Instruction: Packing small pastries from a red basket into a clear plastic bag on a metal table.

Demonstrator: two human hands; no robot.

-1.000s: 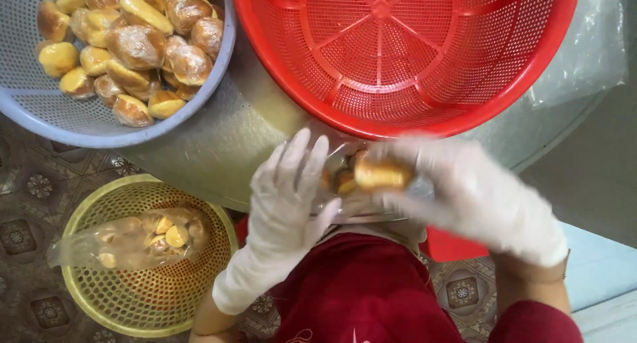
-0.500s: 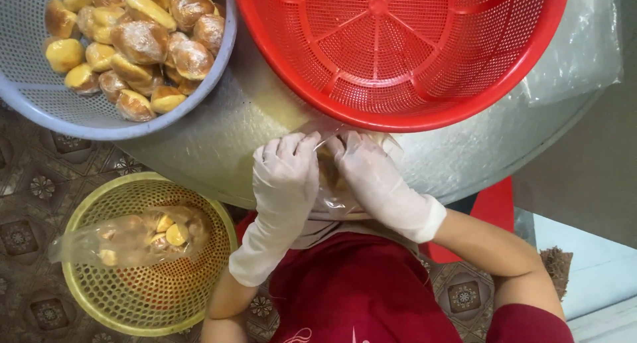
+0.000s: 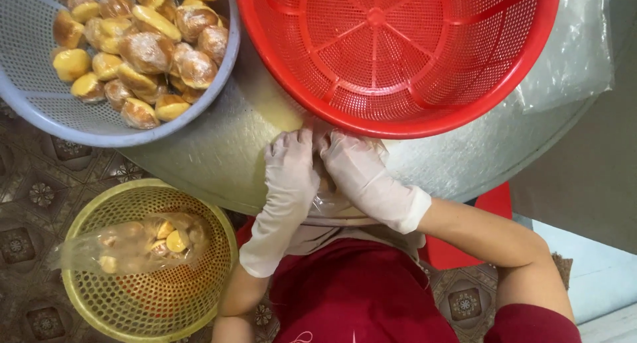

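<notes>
My left hand (image 3: 290,177) and my right hand (image 3: 358,174), both in thin whitish gloves, lay side by side at the centre of the frame, on the near edge of the round metal table (image 3: 219,154). The fingers of both pointed up toward the rim of the red basket (image 3: 398,51) and were drawn together, pressed down over a clear plastic bag (image 3: 332,200) that showed between and below my palms. Something brownish sat inside it, in the gap between my hands; I could not tell what it was, nor whether my fingers actually pinched the bag or only lay on it. The red basket filled the upper middle and right of the frame, its rim just beyond my fingertips. At upper left stood a grey-blue basket (image 3: 40,111) heaped with small wrapped golden-brown buns (image 3: 146,51). At lower left, down on the patterned floor (image 3: 26,190), a yellow basket (image 3: 146,310) held one filled clear bag of buns (image 3: 133,243). A sheet of clear plastic (image 3: 570,58) lay on the table at the upper right.
</notes>
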